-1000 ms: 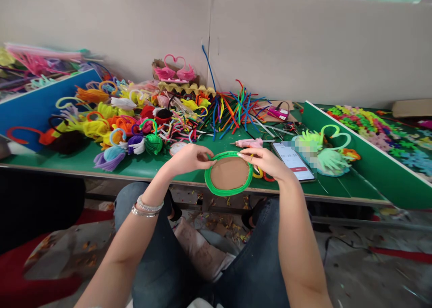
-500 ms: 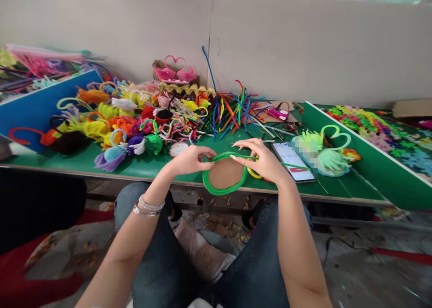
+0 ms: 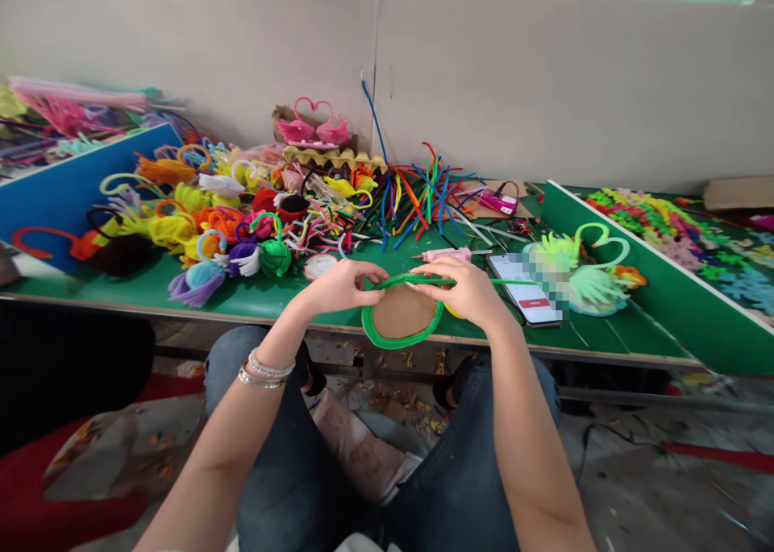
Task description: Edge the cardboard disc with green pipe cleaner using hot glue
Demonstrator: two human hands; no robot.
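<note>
A round cardboard disc edged with green pipe cleaner is held up at the table's front edge. My left hand pinches its upper left rim between thumb and fingers. At the upper right rim, my right hand is closed on a green pipe cleaner strand, whose free end sticks out to the right over the phone. Just behind the right hand lies a pink glue gun, partly covered by it. A bit of yellow pipe cleaner shows beneath that hand.
A phone and a pale green swan pair stand to the right, before a green divider. Many coloured pipe cleaner swans crowd the left. Loose pipe cleaners lie behind, near pink swans.
My right hand has shifted slightly left and its fingers have come down onto the rim, uncovering the glue gun. The strand's free end has swung up to nearly level.
</note>
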